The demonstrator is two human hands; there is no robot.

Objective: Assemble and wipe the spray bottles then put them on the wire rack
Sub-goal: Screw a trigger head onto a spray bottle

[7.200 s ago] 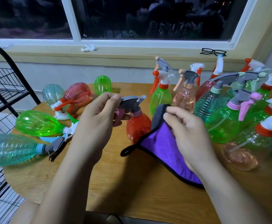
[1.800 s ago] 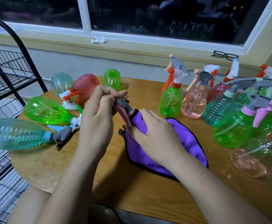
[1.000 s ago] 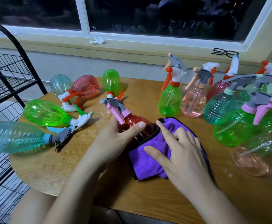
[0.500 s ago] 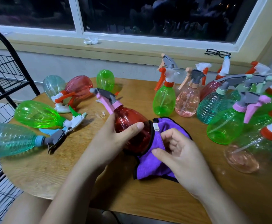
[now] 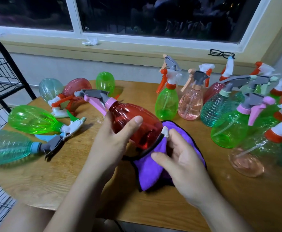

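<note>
My left hand grips a red spray bottle round its body and holds it tilted above the table, its pink and grey trigger head pointing up and left. My right hand holds a purple cloth with black trim against the bottle's base; the cloth hangs down onto the wooden table. The black wire rack stands at the left edge of the view.
Several assembled bottles lie on their sides at the left, among them a green one and a teal one. Many upright bottles crowd the right, such as a green one. Black glasses rest on the window sill.
The left hand moved from the trigger head to the red bottle's body and lifted it, tilted. The right hand brought the purple cloth from the bottle's top to its base.
</note>
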